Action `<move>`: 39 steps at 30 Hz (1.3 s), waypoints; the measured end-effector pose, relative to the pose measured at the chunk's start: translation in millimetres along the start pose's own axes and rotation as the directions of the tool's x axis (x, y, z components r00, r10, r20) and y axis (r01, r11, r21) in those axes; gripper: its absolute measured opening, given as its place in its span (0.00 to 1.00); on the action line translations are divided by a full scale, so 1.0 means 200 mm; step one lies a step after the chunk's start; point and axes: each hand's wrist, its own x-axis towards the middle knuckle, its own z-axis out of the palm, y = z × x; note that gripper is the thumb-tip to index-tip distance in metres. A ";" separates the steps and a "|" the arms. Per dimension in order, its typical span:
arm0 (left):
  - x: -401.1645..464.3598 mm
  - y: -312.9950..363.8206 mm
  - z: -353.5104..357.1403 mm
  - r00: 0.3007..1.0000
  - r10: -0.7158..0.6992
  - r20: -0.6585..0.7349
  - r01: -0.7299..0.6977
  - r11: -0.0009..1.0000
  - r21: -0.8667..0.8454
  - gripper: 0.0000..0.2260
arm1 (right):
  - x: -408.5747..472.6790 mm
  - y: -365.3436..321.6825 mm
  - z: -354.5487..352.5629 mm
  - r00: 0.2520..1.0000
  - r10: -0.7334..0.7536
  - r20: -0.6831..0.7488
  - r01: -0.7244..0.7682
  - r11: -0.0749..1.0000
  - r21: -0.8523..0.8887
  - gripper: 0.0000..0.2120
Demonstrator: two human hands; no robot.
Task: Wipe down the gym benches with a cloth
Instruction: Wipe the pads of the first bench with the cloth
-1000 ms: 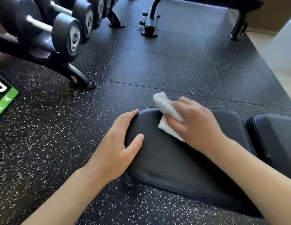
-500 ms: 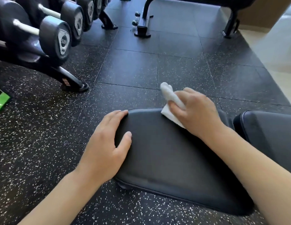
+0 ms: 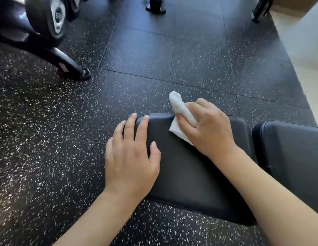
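Dumbbell rack (image 3: 48,41) stands beyond bench pad (image 3: 190,166); right hand (image 3: 208,128) fingers clamp cloth (image 3: 179,110), left hand (image 3: 131,157) fingers flat.

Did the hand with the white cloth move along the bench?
Yes. The right hand slid the white cloth toward the far edge of the bench pad; its tip now overhangs that edge.

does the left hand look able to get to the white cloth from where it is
Probably yes. The left hand lies flat on the near-left part of the bench pad, and only bare pad shows between it and the white cloth. The right hand grips that cloth, though, so it would have to let go.
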 end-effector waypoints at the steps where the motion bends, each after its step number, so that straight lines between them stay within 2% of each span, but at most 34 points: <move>1: -0.02 0.02 -0.01 0.999 -0.026 0.027 0.025 0.999 0.027 0.30 | 0.00 -0.01 0.01 0.999 0.033 -0.009 -0.034 0.999 -0.029 0.11; 6: -0.06 0.09 -0.08 0.978 -0.105 0.182 0.092 0.993 0.076 0.32 | -0.04 -0.18 -0.01 0.984 0.160 -0.073 -0.168 0.977 -0.131 0.08; 9: -0.03 0.10 -0.14 0.944 -0.134 0.301 0.109 0.989 0.100 0.31 | -0.10 -0.29 -0.04 0.992 0.009 0.124 0.003 0.995 -0.096 0.09; 13: 0.03 0.14 -0.21 0.906 -0.192 0.378 0.172 0.981 0.087 0.30 | -0.07 -0.24 -0.12 0.928 -0.148 0.342 0.170 0.985 -0.037 0.19; 15: 0.09 0.18 -0.21 0.899 -0.250 0.360 0.224 0.968 0.113 0.30 | 0.00 -0.12 -0.17 0.907 -0.182 0.380 0.218 0.974 -0.055 0.17; 18: 0.21 0.24 -0.15 0.900 -0.270 0.344 0.233 0.962 0.144 0.26 | 0.11 0.16 -0.25 0.907 0.037 0.419 0.048 0.981 -0.190 0.17; 20: 0.29 0.27 -0.09 0.901 -0.298 0.314 0.263 0.953 0.152 0.22 | 0.16 0.33 -0.30 0.829 0.139 0.543 0.069 0.936 -0.344 0.26; 21: 0.32 0.29 -0.06 0.904 -0.320 0.283 0.287 0.945 0.154 0.21 | 0.17 0.40 -0.31 0.796 0.118 0.594 0.126 0.927 -0.353 0.29; 22: 0.32 0.30 -0.04 0.908 -0.340 0.245 0.308 0.938 0.160 0.20 | 0.16 0.44 -0.32 0.793 0.066 0.605 0.163 0.935 -0.316 0.29; 25: 0.31 0.30 0.01 0.930 -0.337 0.146 0.312 0.935 0.171 0.19 | 0.15 0.44 -0.30 0.832 0.050 0.553 0.103 0.965 -0.243 0.26; 28: 0.30 0.27 0.04 0.943 -0.312 0.113 0.290 0.940 0.181 0.18 | 0.18 0.32 -0.17 0.920 -0.034 0.391 0.073 0.994 -0.086 0.19; 31: 0.30 0.26 0.07 0.952 -0.292 0.093 0.272 0.945 0.181 0.17 | 0.29 0.09 0.01 0.913 -0.093 0.397 0.085 0.996 0.038 0.20; 34: 0.30 0.26 0.06 0.953 -0.290 0.082 0.269 0.942 0.200 0.17 | 0.36 -0.05 0.09 0.880 -0.108 0.462 0.062 0.991 0.115 0.20; 36: 0.31 0.26 0.06 0.951 -0.293 0.101 0.268 0.941 0.206 0.18 | 0.37 0.02 0.07 0.863 -0.113 0.492 0.067 0.992 0.110 0.20; 39: 0.31 0.27 0.05 0.951 -0.293 0.098 0.269 0.942 0.202 0.19 | 0.34 0.33 -0.05 0.859 -0.083 0.506 0.045 0.995 0.087 0.22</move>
